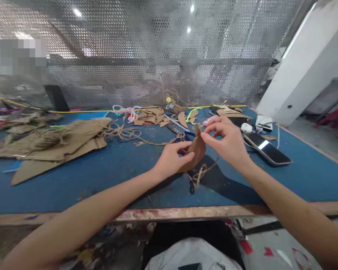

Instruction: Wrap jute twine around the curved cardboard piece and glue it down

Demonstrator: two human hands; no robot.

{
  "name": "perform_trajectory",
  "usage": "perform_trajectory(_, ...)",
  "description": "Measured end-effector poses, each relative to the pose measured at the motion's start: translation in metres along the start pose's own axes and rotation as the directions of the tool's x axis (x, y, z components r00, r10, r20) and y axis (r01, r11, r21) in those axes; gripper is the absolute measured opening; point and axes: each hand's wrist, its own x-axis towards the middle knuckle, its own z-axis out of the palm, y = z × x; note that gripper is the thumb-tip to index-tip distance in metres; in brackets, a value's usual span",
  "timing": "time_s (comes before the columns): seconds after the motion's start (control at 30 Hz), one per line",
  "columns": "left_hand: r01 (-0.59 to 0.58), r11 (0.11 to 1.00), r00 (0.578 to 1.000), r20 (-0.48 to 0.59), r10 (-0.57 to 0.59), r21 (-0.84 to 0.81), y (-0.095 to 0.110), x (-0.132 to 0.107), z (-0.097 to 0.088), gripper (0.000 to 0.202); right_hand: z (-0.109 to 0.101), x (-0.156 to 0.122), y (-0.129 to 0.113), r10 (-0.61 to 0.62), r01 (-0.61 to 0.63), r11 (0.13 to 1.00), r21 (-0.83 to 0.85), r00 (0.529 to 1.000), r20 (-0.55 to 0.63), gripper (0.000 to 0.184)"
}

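Note:
A curved piece of brown cardboard [198, 150] is held up over the blue table between my two hands. My left hand [173, 157] grips its lower left part, thumb in front and fingers behind. At the top tip, my right hand [222, 137] pinches the cardboard's edge between thumb and fingers. Jute twine [201, 174] hangs or lies in a loose tangle just below the piece; whether it is attached I cannot tell. Behind my left hand, more twine [124, 132] runs across the table to the left. A blue-handled tool [189, 133] lies partly hidden behind the cardboard.
Cardboard sheets [81, 138] with a twine ball [49, 138] lie at the left. Cardboard scraps [154, 114], pink yarn [128, 112] and a green strip [190, 115] sit along the back. A phone [267, 148] and white earbud case [246, 128] are at right. Perforated metal mesh [146, 56] stands behind.

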Motion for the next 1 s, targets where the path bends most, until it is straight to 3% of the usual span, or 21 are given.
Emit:
perform_trajectory(0.33, 0.018, 0.999, 1.000, 0.004, -0.018, -0.032, 0.001, 0.002, -0.001, 0.032, -0.002, 0.000, 0.002, 0.036, -0.034, 0.995, 0.096, 0.999, -0.014, 0.009)
perform_trajectory(0.5, 0.026, 0.997, 1.000, 0.016, -0.025, -0.067, 0.001, 0.002, 0.000, 0.032, -0.003, 0.005, 0.007, 0.196, -0.190, 0.941, 0.279, 0.981, 0.008, 0.012)
perform_trajectory(0.7, 0.015, 0.999, 0.999, 0.032, -0.013, -0.047, 0.000, 0.002, 0.000, 0.033, -0.005, 0.011, 0.006, 0.284, -0.323, 0.852, 0.413, 0.946, 0.154, 0.016)
perform_trajectory(1.0, 0.000, 1.000, 0.998, 0.065, -0.001, 0.014, -0.001, 0.001, -0.001, 0.033, -0.004, 0.008, 0.004, 0.304, -0.335, 0.822, 0.460, 0.942, 0.143, 0.021)
